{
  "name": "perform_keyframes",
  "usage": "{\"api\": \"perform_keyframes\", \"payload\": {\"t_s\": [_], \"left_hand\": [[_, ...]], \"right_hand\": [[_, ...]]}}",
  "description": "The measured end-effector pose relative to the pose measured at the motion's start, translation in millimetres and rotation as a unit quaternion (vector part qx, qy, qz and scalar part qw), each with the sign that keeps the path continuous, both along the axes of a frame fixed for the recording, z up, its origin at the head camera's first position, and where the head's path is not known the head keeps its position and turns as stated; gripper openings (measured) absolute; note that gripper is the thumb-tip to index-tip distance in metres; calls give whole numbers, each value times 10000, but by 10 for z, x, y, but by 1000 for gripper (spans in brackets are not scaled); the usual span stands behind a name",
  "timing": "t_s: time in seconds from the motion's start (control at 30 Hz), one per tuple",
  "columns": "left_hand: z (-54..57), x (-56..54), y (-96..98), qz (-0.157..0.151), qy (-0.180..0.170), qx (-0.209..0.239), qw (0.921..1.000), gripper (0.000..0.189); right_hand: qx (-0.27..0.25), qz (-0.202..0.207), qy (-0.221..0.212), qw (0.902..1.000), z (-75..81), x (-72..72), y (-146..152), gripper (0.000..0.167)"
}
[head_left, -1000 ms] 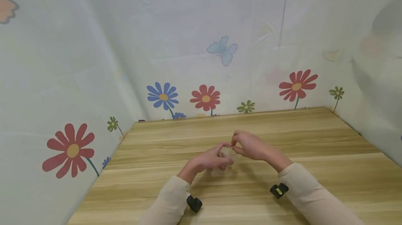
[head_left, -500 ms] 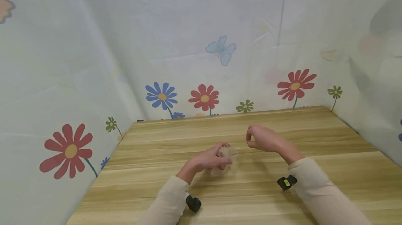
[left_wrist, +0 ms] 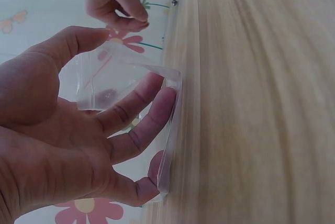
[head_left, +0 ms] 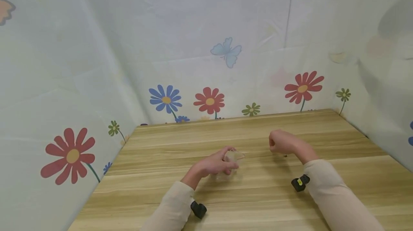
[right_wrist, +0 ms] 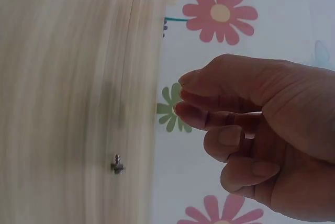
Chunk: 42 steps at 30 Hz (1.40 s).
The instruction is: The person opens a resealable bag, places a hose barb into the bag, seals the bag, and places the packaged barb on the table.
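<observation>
My left hand [head_left: 213,163] grips a clear plastic bag [head_left: 233,157] low over the middle of the wooden table. In the left wrist view the clear bag [left_wrist: 125,72] has a thin red line near its mouth, which gapes wide. The thumb lies along one side, and the curled fingers [left_wrist: 123,116] are on the other, partly seen through the plastic. My right hand [head_left: 284,142] hovers to the right with loosely bent fingers and nothing visible between them. Close below it lies a tiny metal piece [head_left: 285,155], with a threaded, screw-like end [right_wrist: 117,158] in the right wrist view.
The wooden table [head_left: 155,202] ends at a pale curtain [head_left: 187,37] printed with flowers and butterflies, which stands behind it and along both sides. A small black camera [head_left: 198,209] is strapped to the left cuff, and another black camera [head_left: 300,183] to the right one.
My right hand has left the bag's mouth and moved to the right, near the metal piece, which now shows beneath it. My left hand keeps its grip on the bag in the same place.
</observation>
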<state>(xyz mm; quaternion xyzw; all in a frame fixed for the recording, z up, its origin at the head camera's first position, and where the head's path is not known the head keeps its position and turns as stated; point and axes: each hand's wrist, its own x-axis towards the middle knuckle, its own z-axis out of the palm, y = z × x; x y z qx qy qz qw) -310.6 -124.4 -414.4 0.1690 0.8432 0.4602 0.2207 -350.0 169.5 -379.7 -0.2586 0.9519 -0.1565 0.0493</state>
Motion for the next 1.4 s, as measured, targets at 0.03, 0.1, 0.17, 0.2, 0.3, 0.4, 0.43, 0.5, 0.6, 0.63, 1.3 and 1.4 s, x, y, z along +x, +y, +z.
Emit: {"api": "perform_keyframes", "payload": {"t_s": [0.03, 0.1, 0.17, 0.2, 0.3, 0.4, 0.43, 0.5, 0.6, 0.63, 1.3, 1.4], "left_hand": [[-1, -4, -2, -5, 4, 7, 10000, 60], [0, -6, -7, -12, 20, 21, 10000, 60], [1, -11, -9, -17, 35, 39, 10000, 60], [2, -12, -9, -18, 43, 51, 10000, 60], [4, -19, -9, -23, 49, 59, 10000, 60], [5, -23, -7, -24, 44, 48, 10000, 60], [6, -23, -6, -19, 44, 54, 10000, 59], [10, -20, -5, -7, 49, 48, 10000, 59], [17, -11, -3, 14, 53, 49, 10000, 60], [20, -7, -2, 18, 51, 51, 10000, 59], [0, -5, -3, -19, -30, 100, 9999, 61], [-3, -12, -5, -19, -39, 112, 9999, 62]], "right_hand": [[12, -15, -7, 10000, -4, -12, 24, 15], [21, -16, -28, 10000, -13, -36, 69, 20], [7, -49, -123, 9999, -21, -53, 118, 28], [13, -36, -140, 9999, -28, -61, 143, 32], [61, -87, -237, 9997, -47, -76, 208, 39], [163, -113, -254, 9995, -62, -85, 247, 38], [183, -160, -284, 9993, -66, -87, 255, 35], [218, -220, -320, 9990, -76, -94, 269, 30], [281, -264, -311, 9988, -101, -102, 294, 26], [287, -270, -323, 9987, -112, -108, 303, 26], [233, -181, -174, 9994, -264, -192, 361, 37], [57, -109, -170, 9998, -225, -164, 321, 39]]}}
